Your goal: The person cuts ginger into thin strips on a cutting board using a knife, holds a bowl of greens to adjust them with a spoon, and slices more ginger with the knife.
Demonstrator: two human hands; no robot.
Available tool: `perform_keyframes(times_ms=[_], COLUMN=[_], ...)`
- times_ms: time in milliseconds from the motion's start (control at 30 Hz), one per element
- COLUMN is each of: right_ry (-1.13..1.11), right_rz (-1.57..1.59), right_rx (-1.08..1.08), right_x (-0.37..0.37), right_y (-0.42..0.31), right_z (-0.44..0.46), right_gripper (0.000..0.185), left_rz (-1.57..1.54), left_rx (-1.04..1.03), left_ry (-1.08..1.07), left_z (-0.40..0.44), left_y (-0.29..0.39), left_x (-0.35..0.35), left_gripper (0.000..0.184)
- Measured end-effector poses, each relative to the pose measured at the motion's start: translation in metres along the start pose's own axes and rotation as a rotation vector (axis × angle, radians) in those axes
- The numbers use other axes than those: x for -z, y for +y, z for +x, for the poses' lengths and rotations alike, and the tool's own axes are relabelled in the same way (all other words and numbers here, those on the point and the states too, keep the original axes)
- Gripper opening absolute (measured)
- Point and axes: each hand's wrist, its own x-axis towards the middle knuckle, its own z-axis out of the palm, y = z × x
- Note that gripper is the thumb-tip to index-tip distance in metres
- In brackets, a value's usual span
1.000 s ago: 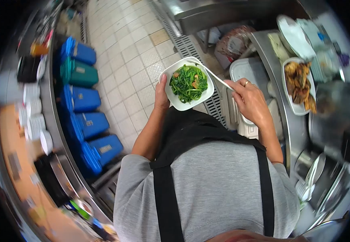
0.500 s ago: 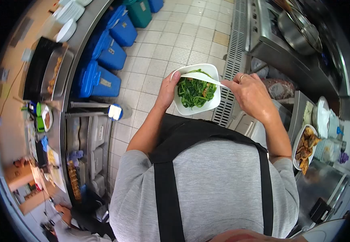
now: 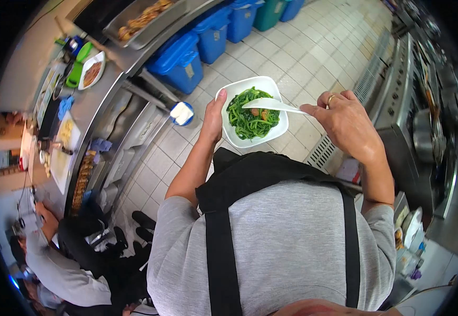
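A white square bowl (image 3: 230,136) of cooked green vegetables (image 3: 250,125) with small orange-brown pieces is in front of my apron. My left hand (image 3: 216,117) grips the bowl's left side, its thumb on the rim. In my right hand (image 3: 345,122), to the right of the bowl, the handle of a white spoon (image 3: 279,106) is pinched between thumb and fingers. The spoon's head rests on top of the greens, near the bowl's centre.
Blue bins (image 3: 182,62) line the left counter (image 3: 102,97), which carries a food tray (image 3: 139,39) and a white dish of meat (image 3: 101,59). A co-worker (image 3: 63,268) is at lower left. The stove (image 3: 397,100) and a pot (image 3: 424,138) are at right.
The view has turned: the bins shifted up and right, and the stove came into view at right. The spoon moved from the bowl's edge onto the greens. Both hands keep their holds.
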Motion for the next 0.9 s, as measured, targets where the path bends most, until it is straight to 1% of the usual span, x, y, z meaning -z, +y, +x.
perform_keyframes(times_ms=[67, 167, 267, 400, 433, 500, 567, 600, 667, 700, 767, 833, 900], right_ry=[0.027, 0.001, -0.051, -0.050, -0.078, -0.107, -0.077, -0.068, -0.047, -0.038, -0.003, 0.022, -0.013], right_rz=[0.054, 0.126, 0.174, 0.202, 0.208, 0.207, 0.250, 0.270, 0.330, 0.359, 0.388, 0.415, 0.388], right_rx=[0.038, 0.109, 0.225, 0.366, 0.427, 0.555, 0.664, 0.716, 0.710, 0.699, 0.693, 0.707, 0.671], right_x=[-0.002, -0.006, -0.014, -0.016, -0.022, -0.032, -0.031, -0.031, -0.031, -0.031, -0.039, -0.048, -0.051], right_y=[-0.002, -0.014, -0.024, -0.030, -0.033, -0.038, -0.039, -0.042, -0.049, -0.056, -0.070, -0.093, -0.124], right_z=[0.023, 0.060, 0.095, 0.135, 0.144, 0.170, 0.193, 0.205, 0.222, 0.230, 0.236, 0.245, 0.252], right_gripper=[0.033, 0.032, 0.032, 0.032, 0.031, 0.031, 0.031, 0.031, 0.032, 0.032, 0.032, 0.031, 0.031], left_rz=[-0.053, -0.189, -0.293, -0.243, -0.237, -0.224, -0.170, -0.208, -0.286, -0.280, -0.325, -0.354, -0.346], left_rx=[-0.061, -0.109, -0.198, -0.299, -0.325, -0.367, -0.406, -0.436, -0.482, -0.491, -0.582, -0.679, -0.750], left_ry=[0.090, 0.228, 0.357, 0.522, 0.510, 0.596, 0.708, 0.750, 0.827, 0.910, 1.010, 1.083, 1.149], left_z=[0.001, -0.013, -0.023, -0.045, -0.050, -0.063, -0.072, -0.079, -0.094, -0.099, -0.108, -0.116, -0.123], left_y=[0.003, 0.023, 0.027, 0.032, 0.029, 0.028, 0.031, 0.035, 0.043, 0.041, 0.037, 0.042, 0.045], left_x=[0.021, 0.046, 0.068, 0.081, 0.088, 0.095, 0.099, 0.100, 0.099, 0.105, 0.105, 0.110, 0.127], left_gripper=[0.061, 0.057, 0.055, 0.056, 0.058, 0.059, 0.061, 0.060, 0.060, 0.059, 0.061, 0.061, 0.060])
